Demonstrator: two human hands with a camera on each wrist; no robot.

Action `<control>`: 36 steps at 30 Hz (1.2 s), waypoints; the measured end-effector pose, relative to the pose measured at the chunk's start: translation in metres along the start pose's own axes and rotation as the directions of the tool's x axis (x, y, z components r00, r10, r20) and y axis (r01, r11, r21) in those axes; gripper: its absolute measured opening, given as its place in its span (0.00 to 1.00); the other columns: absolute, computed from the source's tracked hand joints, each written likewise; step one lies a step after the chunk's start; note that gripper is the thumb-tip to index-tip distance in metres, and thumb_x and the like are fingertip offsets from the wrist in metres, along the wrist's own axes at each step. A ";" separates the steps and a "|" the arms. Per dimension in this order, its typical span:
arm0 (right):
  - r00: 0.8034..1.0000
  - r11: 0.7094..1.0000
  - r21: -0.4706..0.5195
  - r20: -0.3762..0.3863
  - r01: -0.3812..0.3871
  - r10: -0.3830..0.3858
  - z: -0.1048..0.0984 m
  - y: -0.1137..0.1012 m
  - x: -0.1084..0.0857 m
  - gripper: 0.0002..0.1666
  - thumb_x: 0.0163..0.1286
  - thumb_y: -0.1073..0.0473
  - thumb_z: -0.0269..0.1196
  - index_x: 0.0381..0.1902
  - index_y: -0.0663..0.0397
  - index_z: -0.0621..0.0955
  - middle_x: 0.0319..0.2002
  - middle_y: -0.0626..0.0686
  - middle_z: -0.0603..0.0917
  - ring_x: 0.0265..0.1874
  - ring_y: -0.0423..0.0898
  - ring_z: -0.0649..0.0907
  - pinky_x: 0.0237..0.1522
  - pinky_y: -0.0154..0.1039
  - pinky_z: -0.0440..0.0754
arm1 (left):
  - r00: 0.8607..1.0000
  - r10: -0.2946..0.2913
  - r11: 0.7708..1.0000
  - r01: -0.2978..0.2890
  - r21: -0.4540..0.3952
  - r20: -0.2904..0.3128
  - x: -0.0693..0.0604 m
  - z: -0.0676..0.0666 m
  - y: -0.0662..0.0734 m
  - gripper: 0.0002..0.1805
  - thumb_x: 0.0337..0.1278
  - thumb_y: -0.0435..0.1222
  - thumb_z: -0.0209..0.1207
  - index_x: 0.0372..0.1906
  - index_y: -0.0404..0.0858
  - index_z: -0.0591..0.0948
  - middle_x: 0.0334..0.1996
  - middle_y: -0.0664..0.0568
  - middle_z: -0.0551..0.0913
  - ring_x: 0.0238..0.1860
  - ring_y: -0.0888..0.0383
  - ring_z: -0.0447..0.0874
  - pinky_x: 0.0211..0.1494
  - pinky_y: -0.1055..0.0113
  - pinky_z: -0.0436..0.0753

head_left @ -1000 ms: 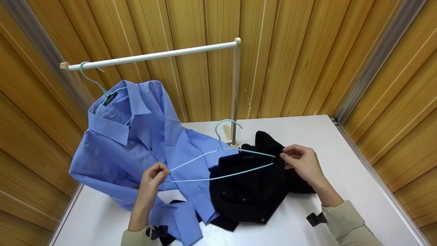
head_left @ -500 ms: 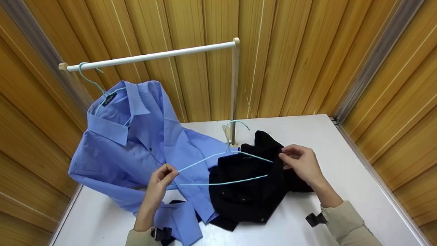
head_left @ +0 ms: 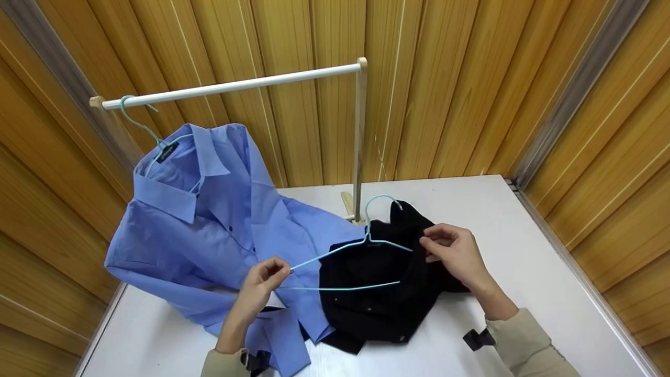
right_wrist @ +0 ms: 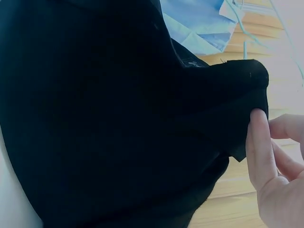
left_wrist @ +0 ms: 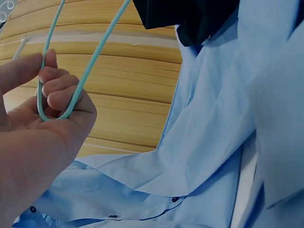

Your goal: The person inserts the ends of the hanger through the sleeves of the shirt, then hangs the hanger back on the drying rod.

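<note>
A light-blue wire hanger slants across the middle of the head view. My left hand pinches its left end; in the left wrist view the bent wire end lies across the palm and curled fingers. The hanger's right end is inside the neck of a black garment, hidden by cloth. My right hand pinches the garment's edge between thumb and fingers. The right wrist view shows the fingertips on the black cloth. Small studs dot the garment's front.
A blue shirt hangs on a second hanger from the white rail at left. Its sleeves spread over the white table, partly beside the black garment. The rack's post stands behind. Wood-panelled walls enclose the table.
My left hand has moved right and slightly down, pushing the hanger further into the black garment's neck. The hanger's hook has shifted right. My right hand has drifted slightly left, still holding the cloth.
</note>
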State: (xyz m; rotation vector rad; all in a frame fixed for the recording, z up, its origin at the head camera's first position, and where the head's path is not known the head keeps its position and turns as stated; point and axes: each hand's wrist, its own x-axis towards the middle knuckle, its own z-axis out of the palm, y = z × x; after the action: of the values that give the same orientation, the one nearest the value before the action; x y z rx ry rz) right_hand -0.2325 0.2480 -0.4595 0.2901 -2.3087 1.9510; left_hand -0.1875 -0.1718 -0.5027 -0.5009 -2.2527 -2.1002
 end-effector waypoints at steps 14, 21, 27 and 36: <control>1.000 1.000 0.008 -0.010 0.006 -0.006 0.001 -0.001 -0.001 0.12 0.67 0.70 0.70 0.45 0.73 0.84 0.37 0.64 0.85 0.27 0.47 0.87 0.31 0.43 0.88 | 0.987 -0.060 0.980 0.030 0.199 0.151 0.001 -0.007 0.007 0.08 0.69 0.31 0.64 0.45 0.30 0.88 0.36 0.45 0.86 0.32 0.59 0.78 0.36 0.70 0.77; 1.000 1.000 0.008 -0.003 0.011 -0.011 0.002 0.000 0.000 0.11 0.67 0.70 0.70 0.45 0.74 0.83 0.36 0.64 0.85 0.27 0.47 0.87 0.30 0.43 0.88 | 0.969 -0.060 0.976 0.008 0.217 0.238 0.002 -0.013 0.012 0.08 0.67 0.30 0.65 0.46 0.29 0.88 0.37 0.43 0.87 0.30 0.59 0.79 0.34 0.70 0.78; 1.000 1.000 0.008 0.002 0.008 -0.008 0.001 -0.002 -0.001 0.12 0.67 0.70 0.70 0.45 0.73 0.83 0.37 0.63 0.85 0.26 0.48 0.87 0.31 0.43 0.88 | 0.950 -0.082 0.971 0.008 0.239 0.302 0.003 -0.011 0.014 0.10 0.68 0.29 0.64 0.49 0.29 0.87 0.43 0.43 0.87 0.34 0.56 0.82 0.37 0.64 0.83; 1.000 1.000 0.016 0.011 0.023 -0.023 0.002 -0.003 -0.002 0.12 0.67 0.70 0.70 0.45 0.73 0.83 0.37 0.63 0.85 0.26 0.48 0.86 0.30 0.43 0.88 | 0.942 -0.061 0.975 -0.015 0.222 0.331 0.007 -0.006 0.013 0.09 0.67 0.28 0.63 0.48 0.28 0.87 0.37 0.41 0.86 0.34 0.55 0.82 0.36 0.61 0.83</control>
State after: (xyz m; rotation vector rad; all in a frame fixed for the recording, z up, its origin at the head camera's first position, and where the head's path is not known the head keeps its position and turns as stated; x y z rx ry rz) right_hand -0.2299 0.2456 -0.4577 0.3283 -2.2877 1.9624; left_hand -0.1921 -0.1752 -0.4876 -0.8826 -2.6428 -1.8553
